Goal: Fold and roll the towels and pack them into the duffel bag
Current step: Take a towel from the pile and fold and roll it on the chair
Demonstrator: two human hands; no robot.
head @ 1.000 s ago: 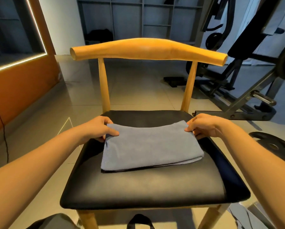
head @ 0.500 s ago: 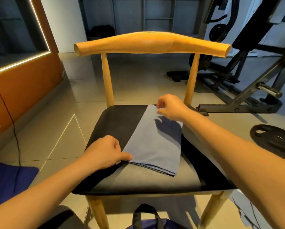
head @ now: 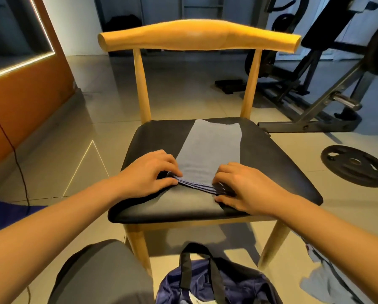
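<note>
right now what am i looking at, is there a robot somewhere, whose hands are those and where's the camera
There is no robot here. A person wears one camera on their head, and it looks down at their own bare hands. The left hand and the right hand each pinch the near end of a folded blue towel. The towel lies lengthwise on the black seat of a wooden chair. A navy duffel bag sits on the floor below, and a weight plate lies to the right.

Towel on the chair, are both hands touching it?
Touching. The head view shows the left hand and the right hand with fingers curled onto the near end of the towel, one at each corner, on the chair seat.
</note>
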